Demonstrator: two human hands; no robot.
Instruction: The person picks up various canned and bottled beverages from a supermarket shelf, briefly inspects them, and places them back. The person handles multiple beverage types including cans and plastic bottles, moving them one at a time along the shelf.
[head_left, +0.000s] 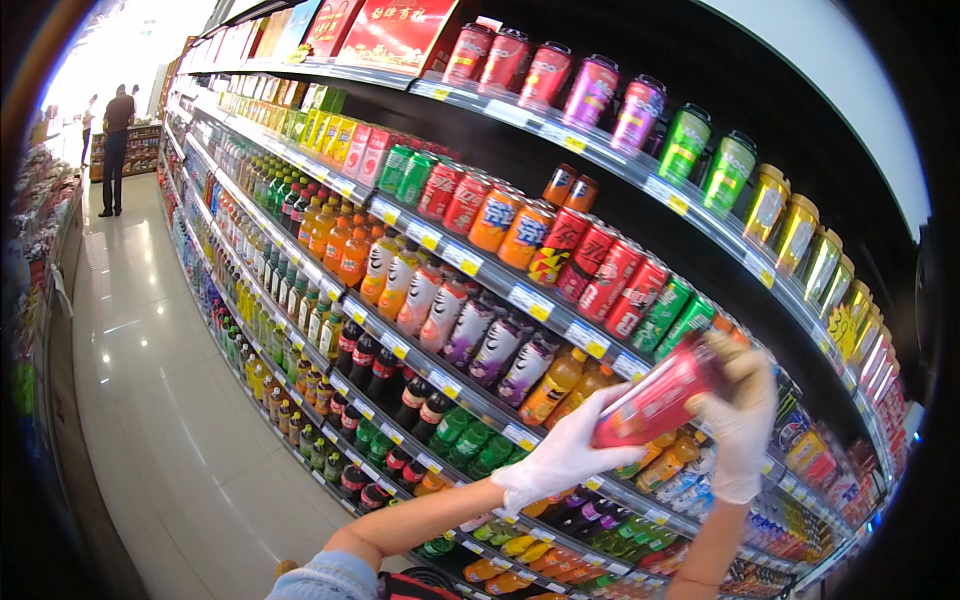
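Note:
I hold a pink-red lidded drink cup (651, 401) tilted in the air in front of the drink shelves. My left hand (566, 442), in a thin white glove, grips the lower end, its thumb along the upper side. My right hand (742, 420), also gloved, is around the dark lid end. Its fingers are blurred, and whether something thin lies between them and the lid I cannot tell. Similar red lidded cups (506, 60) stand on the top shelf. Just behind the held cup are green cans (664, 315) and orange drink bottles (555, 386).
Shelf edges with price tags (532, 300) run close behind my hands. Red drink cans (589, 274) and gold canisters (796, 232) line the upper shelves. The tiled aisle floor (150, 360) stretches left, past another shelf (45, 247), towards a standing person (118, 142).

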